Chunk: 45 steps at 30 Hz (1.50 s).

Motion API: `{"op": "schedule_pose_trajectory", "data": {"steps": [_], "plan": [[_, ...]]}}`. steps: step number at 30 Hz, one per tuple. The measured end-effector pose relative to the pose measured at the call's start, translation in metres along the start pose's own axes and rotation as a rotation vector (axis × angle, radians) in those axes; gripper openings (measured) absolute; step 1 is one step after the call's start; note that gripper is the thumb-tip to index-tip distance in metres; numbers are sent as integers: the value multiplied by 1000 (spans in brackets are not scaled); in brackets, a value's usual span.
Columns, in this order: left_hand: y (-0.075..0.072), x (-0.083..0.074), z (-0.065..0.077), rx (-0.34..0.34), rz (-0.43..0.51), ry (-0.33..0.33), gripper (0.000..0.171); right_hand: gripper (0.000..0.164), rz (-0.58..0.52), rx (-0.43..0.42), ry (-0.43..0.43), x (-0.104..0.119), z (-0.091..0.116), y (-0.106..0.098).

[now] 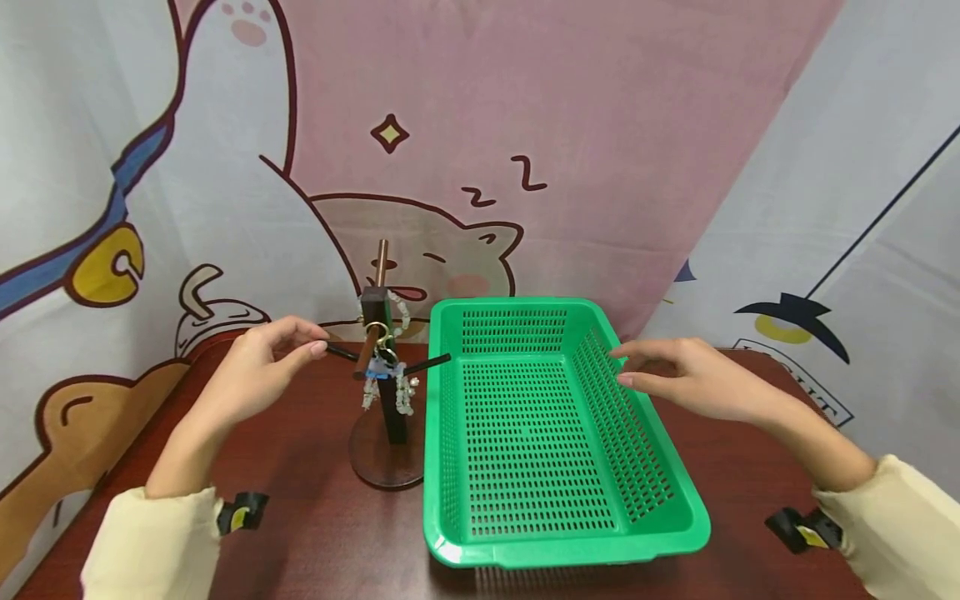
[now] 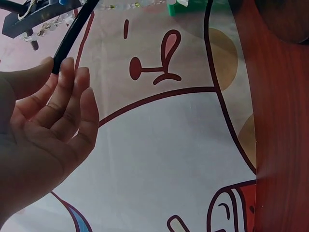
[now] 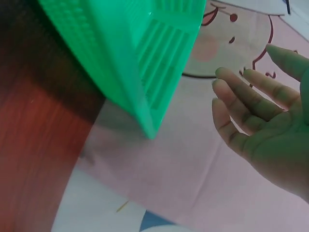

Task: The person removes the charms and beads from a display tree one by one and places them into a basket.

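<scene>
A dark wooden jewelry stand [image 1: 395, 417] with a round base stands upright, left of the green basket. Brown and black pegs stick out from its post, and several bracelets of pale, clear beads [image 1: 403, 398] hang about them. Gold-coloured rings [image 1: 384, 333] sit around a brown peg. My left hand [image 1: 262, 367] pinches the outer end of the black peg [image 2: 72, 38] on the left side between thumb and fingers. Over the right rim of the green basket [image 1: 566, 552] hovers my right hand [image 1: 686, 379], fingers relaxed and holding nothing, as the right wrist view also shows.
The perforated basket takes up the middle of the reddish-brown table [image 1: 300, 517], close beside the stand's base. Behind the table hangs a curtain [image 1: 600, 125] with cartoon animals printed on it. Black straps [image 1: 243, 512] hang by both sleeves.
</scene>
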<state>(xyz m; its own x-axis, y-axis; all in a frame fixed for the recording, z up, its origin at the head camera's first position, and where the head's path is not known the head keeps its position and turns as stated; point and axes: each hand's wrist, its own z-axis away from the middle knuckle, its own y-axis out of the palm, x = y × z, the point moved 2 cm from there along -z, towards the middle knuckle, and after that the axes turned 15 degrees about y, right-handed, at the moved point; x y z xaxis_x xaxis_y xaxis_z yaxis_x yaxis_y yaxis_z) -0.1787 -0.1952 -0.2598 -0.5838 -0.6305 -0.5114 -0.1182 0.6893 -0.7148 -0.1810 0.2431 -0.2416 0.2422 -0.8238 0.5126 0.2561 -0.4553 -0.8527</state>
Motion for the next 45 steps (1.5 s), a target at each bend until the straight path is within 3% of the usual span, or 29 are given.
{"op": "schedule_pose_trajectory", "data": {"steps": [12,32,45], "plan": [[0,2,0,3,43,-12,17,28,27,44,-169,49,-33,18],[1,3,-2,9,65,-43,17,21,-126,168,-284,119,-75,53],[1,4,-2,16,80,-50,16,17,-152,131,-347,155,-90,69]]}}
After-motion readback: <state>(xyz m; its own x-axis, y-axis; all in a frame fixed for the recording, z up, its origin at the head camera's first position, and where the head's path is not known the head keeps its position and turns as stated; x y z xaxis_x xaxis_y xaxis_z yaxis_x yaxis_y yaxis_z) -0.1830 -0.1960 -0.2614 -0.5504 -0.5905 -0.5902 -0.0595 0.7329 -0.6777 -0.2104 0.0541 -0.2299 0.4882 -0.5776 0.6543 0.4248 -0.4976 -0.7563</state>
